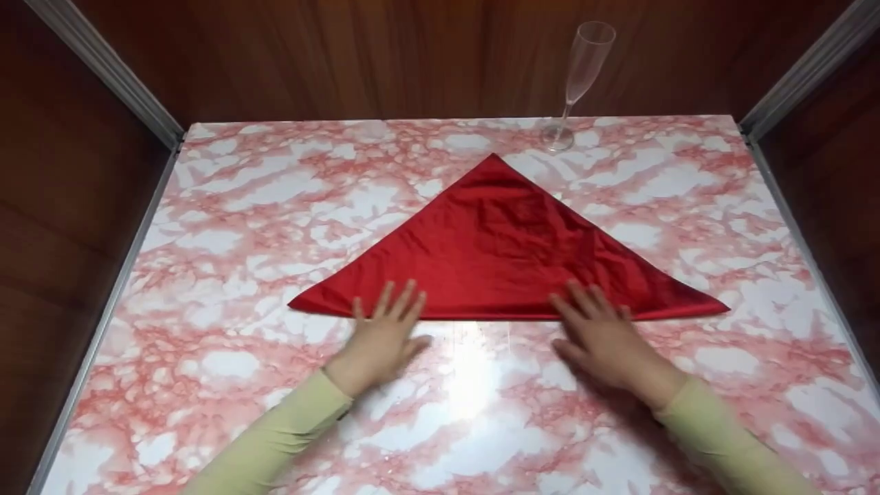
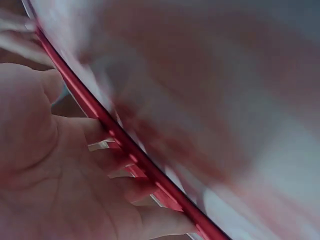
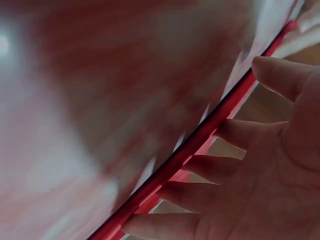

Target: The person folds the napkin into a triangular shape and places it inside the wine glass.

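A shiny red cloth [image 1: 495, 240] lies on the table as a triangle, its point toward the back and its long straight edge toward me. My left hand [image 1: 385, 337] is spread with its fingertips over the left part of that long edge. Over the right part, my right hand [image 1: 601, 337] is spread the same way, blurred a little. In the left wrist view the left hand's fingers [image 2: 145, 220] reach past the red edge [image 2: 150, 167]. Likewise in the right wrist view, the right hand's fingers [image 3: 162, 225] extend over the edge, the palm bare.
A clear champagne flute [image 1: 584, 69] stands upright at the back right, behind the cloth. The table [image 1: 240, 206] has a pink and white marbled top. Dark wood panels [image 1: 330, 62] with metal corner strips [image 1: 110, 69] rise at the back and both sides.
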Action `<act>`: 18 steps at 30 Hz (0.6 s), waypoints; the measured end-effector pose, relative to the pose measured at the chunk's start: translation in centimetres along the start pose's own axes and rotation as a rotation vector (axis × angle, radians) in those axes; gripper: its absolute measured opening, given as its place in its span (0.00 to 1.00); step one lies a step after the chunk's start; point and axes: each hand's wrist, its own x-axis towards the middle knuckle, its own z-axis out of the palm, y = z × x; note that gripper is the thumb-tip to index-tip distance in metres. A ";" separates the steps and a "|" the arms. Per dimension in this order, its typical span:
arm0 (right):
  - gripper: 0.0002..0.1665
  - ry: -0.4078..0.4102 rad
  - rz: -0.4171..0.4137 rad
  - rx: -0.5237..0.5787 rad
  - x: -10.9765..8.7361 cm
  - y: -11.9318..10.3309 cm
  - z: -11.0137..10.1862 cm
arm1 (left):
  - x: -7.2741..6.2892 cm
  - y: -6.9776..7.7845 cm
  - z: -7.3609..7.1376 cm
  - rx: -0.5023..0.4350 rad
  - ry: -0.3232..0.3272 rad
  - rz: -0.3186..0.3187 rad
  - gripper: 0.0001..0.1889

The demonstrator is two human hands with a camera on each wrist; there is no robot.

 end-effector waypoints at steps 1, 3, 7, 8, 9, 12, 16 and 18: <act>0.42 0.001 0.021 0.010 -0.3 0.8 -0.2 | -0.2 -0.7 0.0 0.002 0.014 -0.022 0.37; 0.43 0.014 0.056 0.022 -1.0 2.4 -0.7 | -0.7 -1.8 -0.2 0.001 0.035 -0.052 0.35; 0.43 0.033 0.126 0.049 -2.2 5.0 -1.6 | -1.5 -3.5 -0.3 -0.007 0.074 -0.085 0.31; 0.43 0.030 0.140 0.052 -2.5 5.5 -1.7 | -1.6 -3.9 -0.4 -0.009 0.076 -0.090 0.30; 0.43 0.026 0.153 0.055 -2.6 6.0 -1.9 | -1.8 -4.2 -0.4 -0.010 0.078 -0.096 0.31; 0.43 0.011 0.178 0.066 -2.8 7.0 -2.2 | -2.0 -4.8 -0.4 0.007 0.074 -0.111 0.37; 0.41 0.026 0.171 0.060 -2.7 7.5 -2.5 | -1.9 -5.2 -0.4 0.043 0.070 -0.107 0.44; 0.39 0.042 0.164 0.048 -2.5 7.6 -2.5 | -1.7 -5.3 -0.3 0.069 0.075 -0.100 0.45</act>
